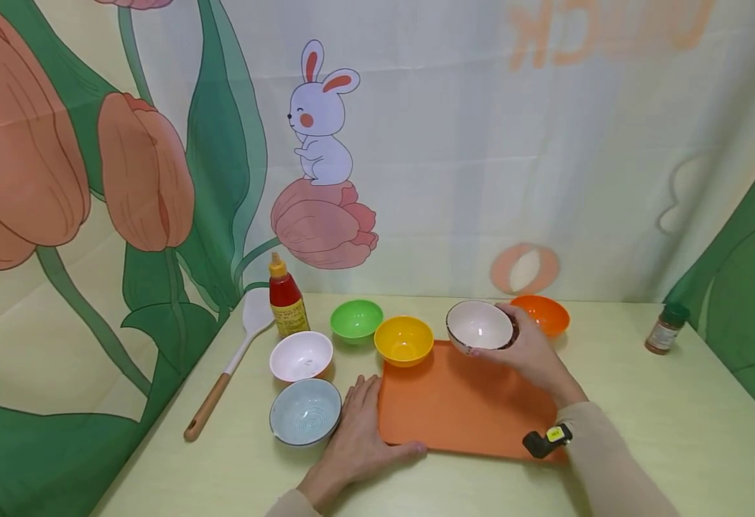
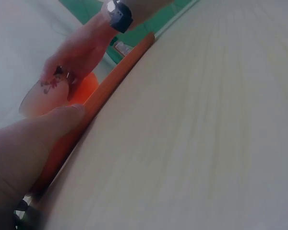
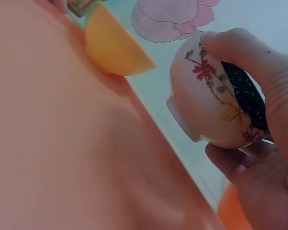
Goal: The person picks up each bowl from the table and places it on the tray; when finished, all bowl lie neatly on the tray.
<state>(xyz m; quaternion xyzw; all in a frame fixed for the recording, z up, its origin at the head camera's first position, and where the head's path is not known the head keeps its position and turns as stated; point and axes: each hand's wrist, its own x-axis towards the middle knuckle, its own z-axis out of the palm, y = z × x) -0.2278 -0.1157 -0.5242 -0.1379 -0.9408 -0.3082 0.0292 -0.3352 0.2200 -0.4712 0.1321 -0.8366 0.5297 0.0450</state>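
Observation:
In the head view my right hand [image 1: 535, 357] grips a white bowl [image 1: 479, 329] over the back part of the orange tray [image 1: 468, 416]. The right wrist view shows red flowers and a dark patch on the bowl's outside [image 3: 201, 96], with the thumb on one side and fingers on the other. My left hand [image 1: 360, 438] rests at the tray's left front corner, its fingers extended along the left side and its thumb along the front edge. Beside those fingers stands a grey-blue bowl [image 1: 305, 413]. A yellow bowl [image 1: 404, 341] stands at the tray's back left corner.
Behind my right hand is an orange bowl [image 1: 542, 314]. A green bowl [image 1: 356, 320], a white-lined bowl [image 1: 301, 357] and a red sauce bottle [image 1: 288, 298] stand at the left. A spatula [image 1: 222, 384] lies along the left edge; a small spice jar [image 1: 667, 329] stands far right.

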